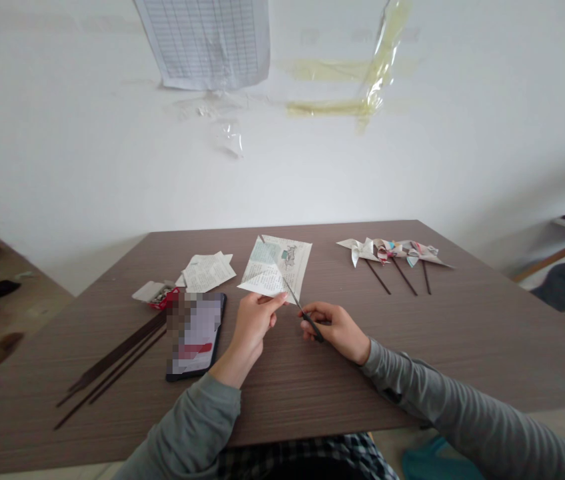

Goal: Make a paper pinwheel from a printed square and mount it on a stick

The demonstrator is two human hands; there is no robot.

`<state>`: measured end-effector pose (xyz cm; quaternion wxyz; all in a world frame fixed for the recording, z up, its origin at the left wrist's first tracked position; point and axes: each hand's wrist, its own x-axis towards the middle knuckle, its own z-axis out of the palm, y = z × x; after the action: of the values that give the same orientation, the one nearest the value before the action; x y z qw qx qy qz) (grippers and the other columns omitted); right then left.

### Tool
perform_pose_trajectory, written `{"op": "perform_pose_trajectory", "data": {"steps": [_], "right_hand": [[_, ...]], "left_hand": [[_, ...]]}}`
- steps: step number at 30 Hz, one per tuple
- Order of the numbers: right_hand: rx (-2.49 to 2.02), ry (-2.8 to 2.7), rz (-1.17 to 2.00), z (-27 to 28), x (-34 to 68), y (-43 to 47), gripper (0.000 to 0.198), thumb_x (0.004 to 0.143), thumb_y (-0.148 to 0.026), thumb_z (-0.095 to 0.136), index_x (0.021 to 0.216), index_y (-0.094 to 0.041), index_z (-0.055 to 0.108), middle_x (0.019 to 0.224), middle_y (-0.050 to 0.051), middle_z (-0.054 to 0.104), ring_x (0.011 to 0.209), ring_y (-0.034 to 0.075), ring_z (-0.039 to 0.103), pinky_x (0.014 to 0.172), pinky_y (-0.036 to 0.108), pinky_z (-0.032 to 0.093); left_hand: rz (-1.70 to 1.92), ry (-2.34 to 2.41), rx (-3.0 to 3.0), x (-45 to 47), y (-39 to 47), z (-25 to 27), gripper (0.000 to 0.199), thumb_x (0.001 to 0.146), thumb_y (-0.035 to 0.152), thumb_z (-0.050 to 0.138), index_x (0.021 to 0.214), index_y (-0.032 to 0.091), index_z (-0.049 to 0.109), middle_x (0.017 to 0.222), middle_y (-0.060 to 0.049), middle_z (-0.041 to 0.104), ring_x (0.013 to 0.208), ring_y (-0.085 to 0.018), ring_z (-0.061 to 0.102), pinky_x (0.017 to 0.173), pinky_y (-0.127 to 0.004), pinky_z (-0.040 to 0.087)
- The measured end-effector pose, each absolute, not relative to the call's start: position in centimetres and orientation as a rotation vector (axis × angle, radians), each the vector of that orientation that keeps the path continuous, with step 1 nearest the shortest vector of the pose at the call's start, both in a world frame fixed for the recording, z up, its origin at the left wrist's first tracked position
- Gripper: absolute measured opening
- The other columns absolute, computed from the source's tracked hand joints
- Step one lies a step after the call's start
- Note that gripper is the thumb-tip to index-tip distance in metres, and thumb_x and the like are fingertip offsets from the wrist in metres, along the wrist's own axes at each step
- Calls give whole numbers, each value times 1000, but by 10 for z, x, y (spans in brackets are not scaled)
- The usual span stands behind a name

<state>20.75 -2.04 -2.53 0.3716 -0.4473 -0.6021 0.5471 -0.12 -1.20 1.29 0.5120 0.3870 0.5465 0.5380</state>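
My left hand [257, 319] pinches the near edge of a square sheet of printed paper [275, 263] between thumb and fingers. The sheet is held above the table, with a short slit at its far left corner. My right hand [335, 325] is closed round the dark handles of a pair of scissors [307, 317]. Their blades reach the sheet's near right corner, just right of my left thumb. Whether the blades are parted there is too fine to tell.
Left on the table [282, 400] are more paper squares [208, 272], a small red-and-white box of pins [162, 295], dark thin sticks [117, 353] and a phone [200, 337]. Several paper pinwheels on sticks [395, 252] lie at the right. A white wall [282, 180] stands behind.
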Motion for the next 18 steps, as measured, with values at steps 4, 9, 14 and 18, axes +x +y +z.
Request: {"op": "perform_pose_trajectory", "data": {"steps": [4,9,14,18], "right_hand": [[-1140,-1549,1396,-28,207,-20,72,74,-91,108,104,-29,90,79,12,85,81,38,82,80,51,70],[-1138,-1550,1394,-26,206,-21,71,75,-92,107,103,-29,89,78,12,85,77,36,80,79,52,68],[-1142,-1545,1398,-23,205,-22,72,72,-93,107,102,-30,87,77,11,84,77,37,79,77,52,67],[-1138,-1538,1409,-22,204,-22,73,71,-94,108,101,-31,86,78,12,85,78,37,80,81,53,68]], "left_hand": [[1304,1297,923,-2,-11,11,24,75,26,105,73,19,83,72,-3,82,48,-6,42,49,-24,25],[1309,1267,929,-3,-12,10,28,72,28,109,73,19,82,71,-3,82,47,-6,42,49,-24,28],[1315,1263,917,-3,-12,10,26,72,27,108,74,19,83,71,-3,82,48,-6,43,49,-24,29],[1306,1281,921,-3,-12,11,22,75,25,104,73,19,83,72,-4,82,49,-7,44,50,-25,28]]}}
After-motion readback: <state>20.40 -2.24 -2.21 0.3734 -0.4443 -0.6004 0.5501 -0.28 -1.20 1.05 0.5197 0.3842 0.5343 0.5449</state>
